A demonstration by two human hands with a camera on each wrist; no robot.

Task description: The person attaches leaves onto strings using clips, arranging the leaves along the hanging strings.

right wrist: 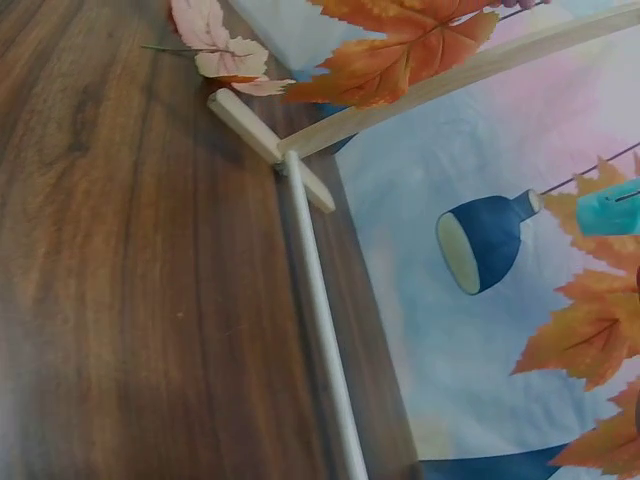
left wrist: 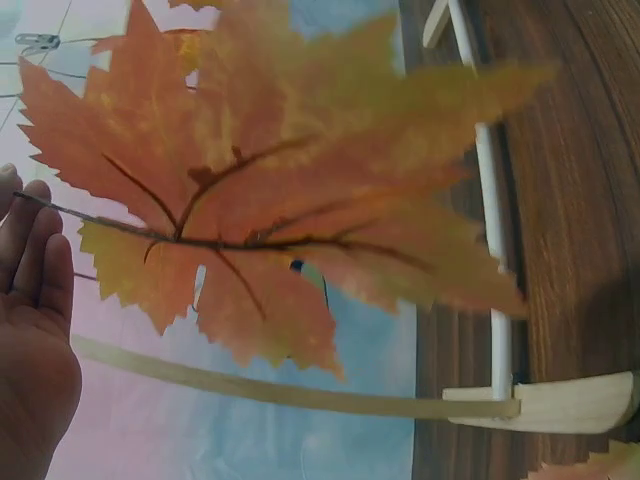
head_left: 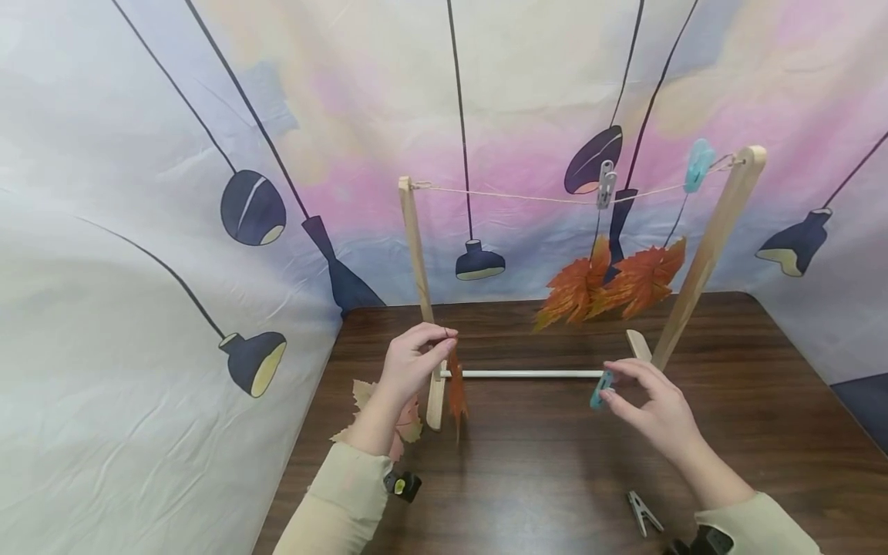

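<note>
My left hand [head_left: 416,358] pinches the thin stem of an orange artificial maple leaf [left wrist: 250,200], which hangs below the fingertips beside the rack's left post [head_left: 417,254]. My right hand [head_left: 655,405] pinches a teal clothespin [head_left: 600,390] near the right end of the white crossbar [head_left: 527,374]. Above, a string [head_left: 513,196] runs between the two wooden posts. On its right half a grey clothespin [head_left: 607,185] and another teal clothespin [head_left: 699,166] each hold a leaf stem, with orange leaves [head_left: 641,279] hanging below.
A pale pink leaf [head_left: 409,424] lies on the brown table [head_left: 520,478] at the left, partly behind my left forearm. Near my right wrist rests a loose grey clothespin [head_left: 644,513]. The rack's right post [head_left: 711,254] leans outward. Behind stands a cloth backdrop printed with lamps.
</note>
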